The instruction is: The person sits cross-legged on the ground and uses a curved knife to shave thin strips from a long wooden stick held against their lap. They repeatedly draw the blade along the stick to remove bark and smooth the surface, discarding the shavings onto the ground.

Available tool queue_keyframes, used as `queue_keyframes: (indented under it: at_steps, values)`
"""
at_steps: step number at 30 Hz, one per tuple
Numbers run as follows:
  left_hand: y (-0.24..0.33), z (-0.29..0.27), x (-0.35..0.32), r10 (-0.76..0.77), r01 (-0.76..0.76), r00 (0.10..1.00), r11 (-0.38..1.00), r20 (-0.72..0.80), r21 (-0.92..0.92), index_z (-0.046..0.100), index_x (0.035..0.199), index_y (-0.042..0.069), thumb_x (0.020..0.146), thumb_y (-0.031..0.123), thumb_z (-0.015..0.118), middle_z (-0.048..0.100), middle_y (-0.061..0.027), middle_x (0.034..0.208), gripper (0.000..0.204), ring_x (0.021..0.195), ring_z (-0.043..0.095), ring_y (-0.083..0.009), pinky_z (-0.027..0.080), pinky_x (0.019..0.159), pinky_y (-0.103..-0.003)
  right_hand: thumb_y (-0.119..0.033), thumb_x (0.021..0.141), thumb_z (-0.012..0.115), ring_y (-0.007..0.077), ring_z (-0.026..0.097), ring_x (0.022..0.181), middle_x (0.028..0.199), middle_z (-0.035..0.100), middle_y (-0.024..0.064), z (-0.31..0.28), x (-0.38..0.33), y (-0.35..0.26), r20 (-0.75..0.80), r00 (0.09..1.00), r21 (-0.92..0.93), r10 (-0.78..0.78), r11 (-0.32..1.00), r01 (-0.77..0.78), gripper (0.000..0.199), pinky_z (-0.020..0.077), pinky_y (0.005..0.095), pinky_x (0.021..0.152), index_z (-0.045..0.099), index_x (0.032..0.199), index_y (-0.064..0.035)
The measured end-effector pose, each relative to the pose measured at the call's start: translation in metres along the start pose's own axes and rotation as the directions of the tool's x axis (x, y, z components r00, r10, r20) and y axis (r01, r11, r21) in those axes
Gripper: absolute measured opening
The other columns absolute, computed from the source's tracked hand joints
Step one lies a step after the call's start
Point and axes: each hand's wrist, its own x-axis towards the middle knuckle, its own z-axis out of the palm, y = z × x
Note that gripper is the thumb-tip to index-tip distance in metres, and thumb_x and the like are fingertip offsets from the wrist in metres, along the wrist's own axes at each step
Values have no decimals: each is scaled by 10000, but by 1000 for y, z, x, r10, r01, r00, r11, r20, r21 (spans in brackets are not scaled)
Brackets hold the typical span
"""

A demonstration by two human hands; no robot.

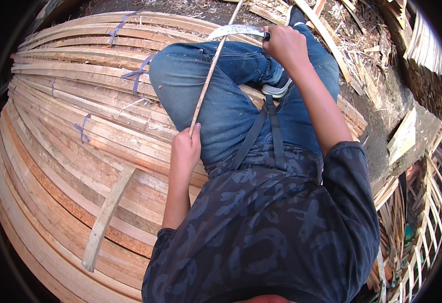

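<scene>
My left hand (186, 147) is closed around the near end of a thin wooden stick (212, 70) that runs up across my blue-jeaned thigh toward the top of the view. My right hand (284, 44) grips the handle of a curved metal blade (233, 31), whose edge lies across the stick near my raised knee (173, 65). I sit on a wide pile of wooden slats (69, 126).
Bundles of long slats tied with purple bands (82, 129) fill the left side. A loose short plank (105, 217) lies on top near my left elbow. Wood scraps and shavings (357, 45) litter the ground at the upper right, with stacked lattice pieces (423, 217) at right.
</scene>
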Motion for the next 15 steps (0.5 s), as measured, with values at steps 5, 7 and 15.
queue_keyframes:
  at_steps: [5,7,15]
  values:
    - [3,-1,-1,-3,3,1000,1000,-3,15,604,740,-86,966,275,505,546,-303,643,438,625,578,-457,438,566,-459,-237,733,666,343,677,723,761,683,160,-1,4,5,-6,1000,-39,2,999,-2,184,551,430,651,732,852,-114]
    - [2,-1,-1,1,-1,1000,1000,-2,20,606,741,-88,966,276,505,548,-306,647,439,630,581,-459,439,568,-459,-240,738,660,339,679,727,764,685,159,-2,5,7,-22,1000,-36,7,999,-7,184,551,427,650,731,851,-113]
    - [4,-1,0,-44,43,999,999,16,32,604,736,-93,968,291,497,559,-303,653,461,640,582,-461,443,579,-463,-274,740,645,361,682,754,786,683,191,9,32,48,-88,992,-127,85,987,-96,236,548,454,670,698,786,-49]
